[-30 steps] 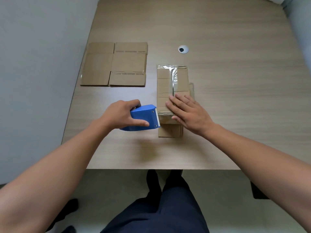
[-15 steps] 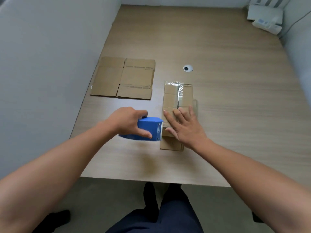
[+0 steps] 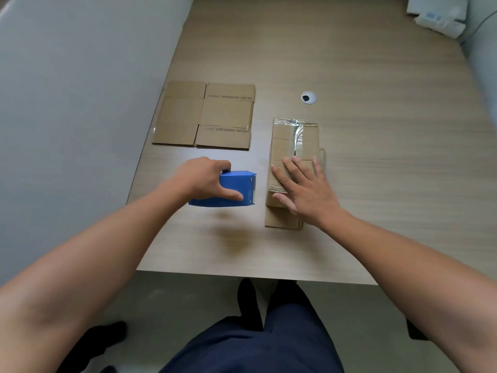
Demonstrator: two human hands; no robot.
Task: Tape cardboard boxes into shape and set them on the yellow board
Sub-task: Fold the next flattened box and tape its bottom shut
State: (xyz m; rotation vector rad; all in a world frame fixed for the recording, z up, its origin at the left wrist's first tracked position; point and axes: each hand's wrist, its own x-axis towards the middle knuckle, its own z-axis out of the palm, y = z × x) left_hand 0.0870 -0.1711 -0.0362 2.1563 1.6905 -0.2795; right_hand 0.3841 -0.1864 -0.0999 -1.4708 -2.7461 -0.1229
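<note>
Basically mid-taping: gripping the blue tape dispenser (image 3: 236,188) in the left hand (image 3: 203,177), just left of the cardboard box (image 3: 285,141) toward the tabletop's (image 3: 376,184) front edge, pressing that box down with the flat, straight-fingered right hand (image 3: 304,189). Next probably calls for lining the dispenser back over the box.

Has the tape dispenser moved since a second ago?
Yes. The tape dispenser has pulled left off the box; bare table now shows between them.
</note>
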